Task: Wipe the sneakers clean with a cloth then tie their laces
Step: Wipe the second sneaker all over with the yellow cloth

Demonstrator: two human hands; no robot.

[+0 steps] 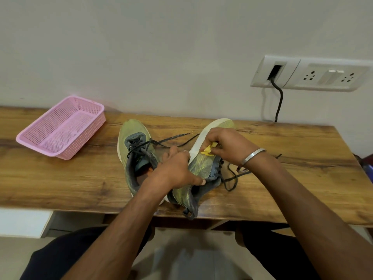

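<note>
Two yellow-green sneakers with dark untied laces are on a wooden table (80, 178). The left sneaker (135, 150) stands flat on its sole. The right sneaker (201, 168) is tipped on its side, white sole facing left, heel hanging over the table's front edge. My left hand (177, 170) grips this tipped sneaker at its middle. My right hand (226, 146), with a metal bangle on its wrist, presses a small bunched yellow cloth (209, 150) against the sneaker's side next to the sole.
A pink plastic mesh basket (60, 128) sits at the back left of the table. A white socket panel (310, 74) with a dark cable (279, 104) is on the wall at the right. Loose laces (232, 178) trail over the table beside the tipped sneaker.
</note>
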